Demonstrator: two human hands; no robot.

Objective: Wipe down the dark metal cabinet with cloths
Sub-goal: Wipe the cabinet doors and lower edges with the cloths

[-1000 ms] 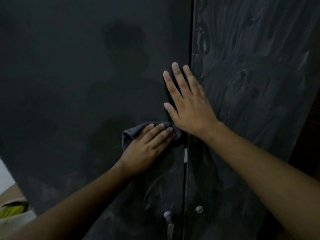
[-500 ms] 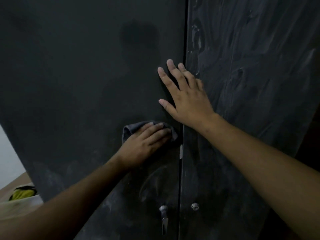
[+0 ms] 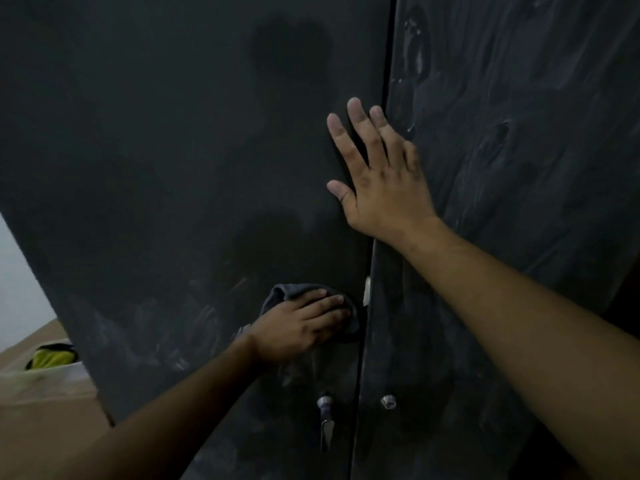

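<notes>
Ideally the left grip (image 3: pixel 304 323), flat-fingered on the grey cloth (image 3: pixel 280 295), rubs overlapping strokes across the smudged cabinet door (image 3: pixel 156 174) while the open-palmed right grip (image 3: pixel 384 183) braces it.

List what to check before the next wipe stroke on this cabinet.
1. Cloth flat under the left hand on the left door: ok.
2. Right hand braced flat across the seam between the doors: ok.
3. Path downward free: not ok, the handle sits just below the cloth.
4. Left door's lower part clean: not ok, pale streaks show left of the cloth.
5. Right door clean: not ok, smeared all over.
6. Cloth clean enough to go on: cannot tell.
</notes>
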